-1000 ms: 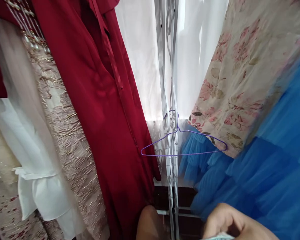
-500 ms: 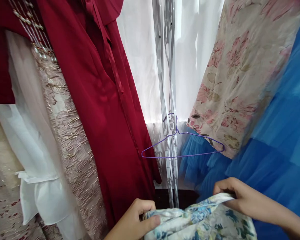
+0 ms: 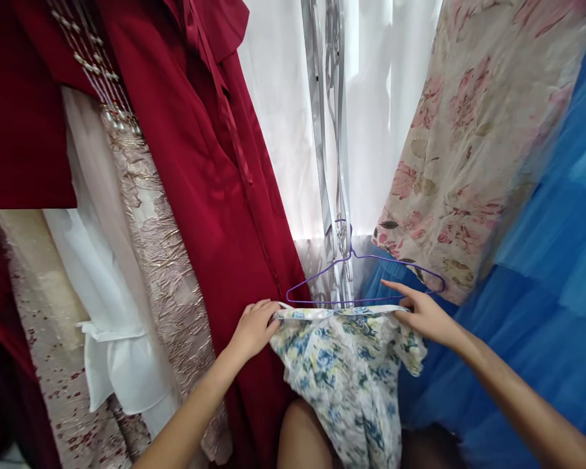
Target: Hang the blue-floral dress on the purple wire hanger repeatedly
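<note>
A white dress with blue and yellow flowers is stretched by its top edge between my two hands. My left hand is closed on the left end of that edge. On the right end, my right hand pinches the fabric, its index finger pointing out toward the hanger. Right above the dress, a thin purple hanger hangs from pale straps. The hanger's lower bar runs just over the dress's top edge; whether they touch I cannot tell.
To the left hang a dark red dress, a textured pinkish dress and a white sleeve. A pink-flowered cloth and blue tulle hang at the right. White curtain covers the back.
Both hands have lifted the floral dress up toward the hanger and spread its top edge out straight. My right index finger has extended. The view has shifted slightly.
</note>
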`<state>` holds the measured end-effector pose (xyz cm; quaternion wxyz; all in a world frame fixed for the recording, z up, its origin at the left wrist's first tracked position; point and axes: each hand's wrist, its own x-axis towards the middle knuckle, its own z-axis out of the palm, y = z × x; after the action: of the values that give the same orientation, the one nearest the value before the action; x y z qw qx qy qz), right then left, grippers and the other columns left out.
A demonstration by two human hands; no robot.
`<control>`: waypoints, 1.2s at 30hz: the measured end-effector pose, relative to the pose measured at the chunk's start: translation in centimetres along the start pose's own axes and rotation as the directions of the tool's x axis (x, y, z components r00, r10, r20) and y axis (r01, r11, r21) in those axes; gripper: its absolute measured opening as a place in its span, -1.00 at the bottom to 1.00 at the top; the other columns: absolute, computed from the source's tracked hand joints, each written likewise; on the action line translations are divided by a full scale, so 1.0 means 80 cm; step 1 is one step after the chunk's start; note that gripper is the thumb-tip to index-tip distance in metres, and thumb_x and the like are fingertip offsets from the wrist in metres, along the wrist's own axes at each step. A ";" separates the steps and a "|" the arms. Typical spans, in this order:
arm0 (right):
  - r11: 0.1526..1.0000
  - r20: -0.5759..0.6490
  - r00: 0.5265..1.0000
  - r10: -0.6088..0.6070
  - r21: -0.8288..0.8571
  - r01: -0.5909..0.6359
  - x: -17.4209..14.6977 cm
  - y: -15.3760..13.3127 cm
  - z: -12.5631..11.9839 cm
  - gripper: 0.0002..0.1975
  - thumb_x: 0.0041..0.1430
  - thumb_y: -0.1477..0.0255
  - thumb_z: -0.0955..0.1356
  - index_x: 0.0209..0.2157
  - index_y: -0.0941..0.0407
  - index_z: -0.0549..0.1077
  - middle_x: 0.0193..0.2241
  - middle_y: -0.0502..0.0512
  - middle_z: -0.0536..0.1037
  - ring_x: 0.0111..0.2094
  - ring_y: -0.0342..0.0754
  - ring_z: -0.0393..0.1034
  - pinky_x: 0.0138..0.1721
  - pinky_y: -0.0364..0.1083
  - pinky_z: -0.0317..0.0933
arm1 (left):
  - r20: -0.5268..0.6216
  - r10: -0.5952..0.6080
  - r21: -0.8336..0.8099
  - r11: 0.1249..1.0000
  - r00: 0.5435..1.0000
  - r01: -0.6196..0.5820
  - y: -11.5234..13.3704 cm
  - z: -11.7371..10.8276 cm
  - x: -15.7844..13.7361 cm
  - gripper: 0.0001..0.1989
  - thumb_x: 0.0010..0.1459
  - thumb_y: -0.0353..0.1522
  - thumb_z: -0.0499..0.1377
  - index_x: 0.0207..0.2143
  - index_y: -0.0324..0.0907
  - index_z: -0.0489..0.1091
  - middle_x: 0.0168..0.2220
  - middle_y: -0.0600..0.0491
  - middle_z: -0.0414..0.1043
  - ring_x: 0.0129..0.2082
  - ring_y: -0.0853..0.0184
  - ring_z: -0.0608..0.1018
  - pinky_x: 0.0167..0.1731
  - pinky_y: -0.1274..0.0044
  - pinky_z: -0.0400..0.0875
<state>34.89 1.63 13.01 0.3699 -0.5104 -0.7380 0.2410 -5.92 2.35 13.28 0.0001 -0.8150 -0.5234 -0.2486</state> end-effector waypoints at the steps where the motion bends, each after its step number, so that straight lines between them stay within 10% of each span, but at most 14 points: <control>1: 1.000 -0.009 1.000 0.003 -0.024 -0.003 0.004 0.004 0.003 -0.35 0.08 0.47 0.28 0.25 0.18 0.28 -0.62 -0.12 0.34 -0.59 -0.10 0.20 -0.51 -0.13 0.07 | -0.017 0.000 -0.010 1.000 1.000 0.000 -0.002 -0.004 0.010 -0.77 0.21 -0.40 0.04 -0.14 -0.08 0.44 -0.03 -0.02 0.50 0.05 0.09 0.41 0.03 0.26 0.18; 7: 0.999 0.010 0.999 -0.033 0.007 0.033 0.005 0.023 0.017 -0.56 0.06 0.45 0.28 -0.02 0.17 0.57 -0.12 0.18 0.64 -0.09 0.19 0.50 -0.03 0.05 0.30 | -0.054 0.069 -0.179 0.981 0.996 -0.077 0.027 -0.011 0.061 -0.79 0.30 -0.38 -0.06 -0.23 -0.13 0.37 -0.20 0.05 0.51 -0.20 0.27 0.50 -0.18 0.48 0.35; 13: 0.974 0.028 0.997 -0.070 -0.215 0.075 -0.030 0.005 0.021 -0.42 0.03 0.51 0.26 0.12 0.05 0.47 -0.10 0.14 0.64 -0.09 0.16 0.51 -0.10 0.01 0.30 | -0.257 0.061 -0.314 0.939 0.964 -0.143 0.073 0.002 0.079 -0.84 0.25 -0.41 -0.02 -0.20 -0.18 0.34 -0.24 0.04 0.46 -0.24 0.31 0.50 -0.18 0.53 0.35; 17: 0.972 -0.228 0.968 -0.108 -0.228 0.055 -0.055 0.022 0.010 -0.25 -0.03 0.57 0.25 0.27 0.05 0.27 -0.16 0.13 0.56 -0.21 0.05 0.48 -0.21 -0.05 0.30 | -0.327 0.104 -0.309 0.928 0.939 -0.210 0.083 0.001 0.069 -0.82 0.19 -0.46 0.04 -0.25 -0.17 0.44 -0.24 0.05 0.48 -0.22 0.30 0.51 -0.14 0.52 0.33; 23: 0.969 -0.592 0.791 -0.153 -0.247 0.002 -0.043 0.057 -0.015 -0.18 -0.04 0.56 0.28 0.32 0.14 0.13 0.13 0.32 0.26 -0.17 0.06 0.42 -0.11 0.03 0.34 | -0.315 0.141 -0.319 0.916 0.939 -0.244 0.090 -0.005 0.060 -0.80 0.20 -0.47 0.07 -0.25 -0.17 0.49 -0.24 0.04 0.52 -0.22 0.29 0.53 -0.16 0.53 0.36; 26: 0.958 -0.461 0.863 -0.205 -0.276 0.081 -0.025 0.045 -0.039 -0.40 -0.06 0.59 0.24 0.08 0.17 0.45 0.02 0.28 0.44 -0.03 0.14 0.40 -0.02 0.05 0.28 | -0.316 0.134 -0.301 0.925 0.939 -0.233 0.086 -0.013 0.061 -0.81 0.20 -0.45 0.08 -0.27 -0.15 0.50 -0.24 0.03 0.52 -0.20 0.28 0.53 -0.14 0.52 0.36; 31: 0.996 -0.049 0.999 0.015 0.092 -0.011 -0.034 -0.001 -0.082 -0.80 -0.02 0.46 0.28 -0.52 0.17 0.54 -0.57 0.05 0.54 -0.48 -0.01 0.39 -0.42 -0.10 0.23 | -0.334 -0.141 -0.523 0.850 0.932 -0.059 0.048 -0.021 0.062 -0.82 0.10 -0.32 0.22 -0.22 -0.17 0.45 -0.22 0.01 0.54 -0.33 0.30 0.56 -0.30 0.52 0.42; 34: 0.830 0.290 0.948 0.128 0.492 -0.262 -0.046 -0.017 -0.075 -0.79 -0.14 0.39 0.36 -0.51 0.24 0.58 -0.61 0.06 0.54 -0.61 -0.10 0.34 -0.54 -0.16 0.17 | -0.262 -0.269 -0.667 0.745 0.927 0.027 0.030 -0.016 0.061 -0.74 0.06 -0.21 0.26 -0.30 -0.21 0.43 -0.38 0.01 0.54 -0.42 0.29 0.56 -0.41 0.53 0.41; 36: 0.715 0.258 0.953 0.160 0.635 -0.292 -0.047 -0.021 -0.055 -0.76 -0.19 0.39 0.37 -0.53 0.29 0.57 -0.64 0.05 0.52 -0.62 -0.12 0.36 -0.55 -0.18 0.14 | -0.292 -0.281 -0.665 0.746 0.914 0.017 0.026 -0.013 0.061 -0.72 0.09 -0.18 0.25 -0.29 -0.22 0.45 -0.34 -0.02 0.55 -0.32 0.24 0.57 -0.32 0.51 0.43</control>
<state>38.14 -2.57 15.80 0.4252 -0.4063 -0.5657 0.5781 -2.96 5.32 16.73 -0.2030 -0.6556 -0.4592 -0.5640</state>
